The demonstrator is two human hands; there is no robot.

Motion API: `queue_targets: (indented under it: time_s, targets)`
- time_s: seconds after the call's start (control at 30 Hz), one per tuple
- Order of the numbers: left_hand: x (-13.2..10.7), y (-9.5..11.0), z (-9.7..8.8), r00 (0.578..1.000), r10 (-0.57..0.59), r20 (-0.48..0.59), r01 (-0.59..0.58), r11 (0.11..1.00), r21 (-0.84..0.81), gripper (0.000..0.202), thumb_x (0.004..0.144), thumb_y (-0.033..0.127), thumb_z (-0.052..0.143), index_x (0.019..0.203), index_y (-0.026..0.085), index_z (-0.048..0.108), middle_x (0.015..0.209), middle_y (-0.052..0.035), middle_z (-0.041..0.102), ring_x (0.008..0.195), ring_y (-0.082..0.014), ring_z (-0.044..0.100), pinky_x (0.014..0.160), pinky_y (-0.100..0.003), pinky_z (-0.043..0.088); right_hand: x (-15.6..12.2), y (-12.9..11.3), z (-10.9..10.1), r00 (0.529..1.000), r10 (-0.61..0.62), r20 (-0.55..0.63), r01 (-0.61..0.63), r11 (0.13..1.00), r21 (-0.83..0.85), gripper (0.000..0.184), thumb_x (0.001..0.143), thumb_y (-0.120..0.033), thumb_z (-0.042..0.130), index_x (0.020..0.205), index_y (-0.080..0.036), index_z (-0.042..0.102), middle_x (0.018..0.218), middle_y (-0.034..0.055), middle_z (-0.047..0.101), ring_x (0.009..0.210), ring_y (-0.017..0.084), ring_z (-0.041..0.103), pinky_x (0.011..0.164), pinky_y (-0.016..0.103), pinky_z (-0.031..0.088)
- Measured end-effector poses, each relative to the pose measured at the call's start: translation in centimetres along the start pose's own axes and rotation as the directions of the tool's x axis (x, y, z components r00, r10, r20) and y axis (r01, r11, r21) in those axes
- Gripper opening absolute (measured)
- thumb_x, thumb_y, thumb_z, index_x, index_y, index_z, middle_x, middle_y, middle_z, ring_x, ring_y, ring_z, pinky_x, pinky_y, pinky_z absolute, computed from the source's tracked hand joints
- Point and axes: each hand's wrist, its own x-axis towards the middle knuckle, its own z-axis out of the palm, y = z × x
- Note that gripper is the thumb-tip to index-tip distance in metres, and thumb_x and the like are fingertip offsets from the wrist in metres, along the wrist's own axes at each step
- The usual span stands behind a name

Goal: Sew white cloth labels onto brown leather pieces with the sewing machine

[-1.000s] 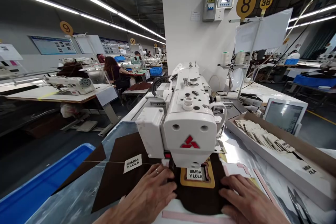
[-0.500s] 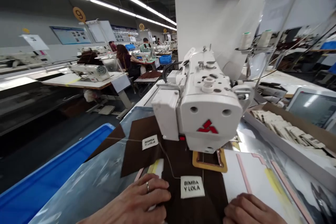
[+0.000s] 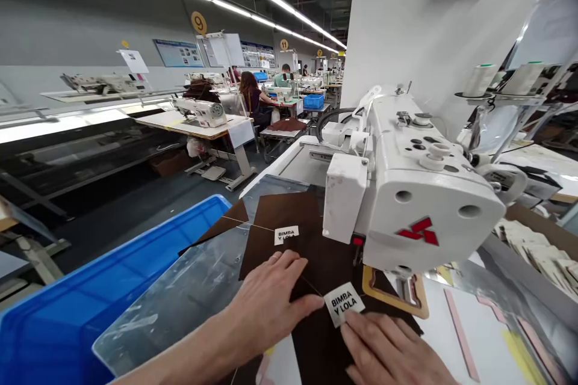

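Low in the frame, both hands lie flat on a dark brown fabric piece (image 3: 316, 325) spread on the table in front of a white sewing machine (image 3: 419, 204). The left hand (image 3: 266, 304) rests palm down with fingers spread, a ring on one finger, gripping nothing — its fingertips reach toward the white label (image 3: 344, 304) reading BIMBA Y LOLA that sits on the fabric near the lower middle. The right hand (image 3: 388, 352), at the bottom edge right of centre, also lies open on the cloth, its fingertips touching the label's lower edge.

A thin thread (image 3: 311, 286) runs across the fabric from the label toward the upper left. Further up, just left of the machine head, a second brown piece (image 3: 280, 216) carries its own white label (image 3: 286, 234). Under the machine's foot, right of the labelled cloth, sits a tan frame-shaped clamp (image 3: 397, 304).

At the lower left stands a blue bin (image 3: 112, 289) — beside it a clear plastic sheet (image 3: 180, 295) covers the table. Off at the right edge, a tray of stacked labels (image 3: 542, 252) is partly in view
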Motion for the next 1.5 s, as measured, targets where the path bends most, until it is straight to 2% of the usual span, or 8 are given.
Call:
queue_targets:
  time_s: [0.13,0.23,0.37,0.6,0.73,1.0,1.23,1.5]
  targets:
    - [1.3,1.3,0.9,0.992,0.086,0.091,-0.080,0.994,-0.071,0.012,0.102,0.029,0.060,0.106,0.023,0.069,0.108,-0.0060,0.066,0.104,-0.0310,0.064,0.097,-0.047,0.046,1.0,0.0,1.8,0.999,-0.027,0.022,0.027,1.000,0.003,0.045,0.118,-0.037,0.037,0.108,-0.018,0.076,0.110,0.0003,0.082,0.089,0.018,0.074,0.073,0.032,0.054]
    - [2.1,1.3,0.6,0.979,0.112,0.173,-0.079,0.979,-0.188,0.014,0.098,0.024,0.056,0.086,0.022,0.063,0.092,-0.0028,0.065,0.085,-0.0240,0.063,0.083,-0.039,0.047,0.5,0.0,1.9,0.999,-0.025,0.030,0.025,1.000,0.006,0.043,0.118,-0.038,0.038,0.111,-0.019,0.075,0.114,-0.0024,0.082,0.093,0.016,0.073,0.077,0.033,0.052]
    - [3.1,0.9,-0.2,0.956,0.024,0.293,0.101,0.909,-0.404,0.020,0.094,0.038,0.058,0.083,0.022,0.059,0.079,-0.0010,0.063,0.072,-0.0204,0.063,0.065,-0.031,0.050,0.0,0.0,1.7,1.000,-0.010,-0.010,0.011,1.000,0.002,0.039,0.117,-0.034,0.039,0.109,-0.019,0.075,0.119,-0.0006,0.081,0.099,0.017,0.072,0.081,0.034,0.050]
    - [3.9,0.8,0.4,0.835,-0.058,0.548,0.433,0.684,-0.587,0.049,0.082,0.068,0.061,0.091,0.020,0.059,0.060,0.0000,0.061,0.050,-0.0181,0.059,0.044,-0.025,0.046,-0.3,-0.5,2.8,0.995,0.006,-0.097,-0.006,1.000,0.008,0.029,0.113,-0.027,0.049,0.101,-0.020,0.075,0.115,0.0010,0.081,0.097,0.017,0.070,0.085,0.035,0.049]
    - [4.0,0.7,0.2,0.830,-0.022,0.557,0.426,0.670,-0.608,0.049,0.078,0.063,0.075,0.072,0.021,0.052,0.058,0.0040,0.052,0.052,-0.0132,0.051,0.046,-0.022,0.040,-0.8,-0.7,3.2,0.997,0.014,-0.074,-0.015,1.000,-0.015,0.028,0.112,-0.030,0.051,0.102,-0.021,0.075,0.118,-0.0001,0.080,0.101,0.017,0.068,0.086,0.036,0.050]
    - [3.9,-0.5,-1.6,0.843,0.114,0.525,0.314,0.688,-0.654,0.052,0.089,0.060,0.076,0.071,0.020,0.048,0.064,0.0072,0.040,0.059,-0.0098,0.034,0.054,-0.023,0.030,-2.8,-0.9,4.0,0.997,-0.034,0.062,0.039,0.996,-0.076,0.020,0.107,-0.034,0.060,0.119,-0.025,0.073,0.137,0.0025,0.073,0.112,0.020,0.069,0.099,0.034,0.052]
    - [4.1,-1.1,-2.1,0.789,0.141,0.597,0.386,0.644,-0.661,0.031,0.080,0.043,0.079,0.083,0.017,0.063,0.067,0.0048,0.052,0.058,-0.0099,0.038,0.055,-0.023,0.030,-3.0,-1.2,4.9,0.998,0.057,-0.010,-0.057,0.998,0.039,0.023,0.110,-0.028,0.053,0.111,-0.026,0.076,0.125,-0.0020,0.079,0.107,0.016,0.072,0.098,0.030,0.056]
    - [4.0,-0.2,-1.9,0.837,0.079,0.542,0.355,0.675,-0.647,0.037,0.087,0.052,0.074,0.083,0.018,0.063,0.069,0.0041,0.051,0.061,-0.0118,0.042,0.054,-0.023,0.033,-2.6,-1.1,4.7,0.997,0.070,-0.038,-0.068,0.996,0.059,0.024,0.110,-0.023,0.053,0.112,-0.025,0.077,0.121,-0.0018,0.080,0.103,0.016,0.072,0.095,0.030,0.057]
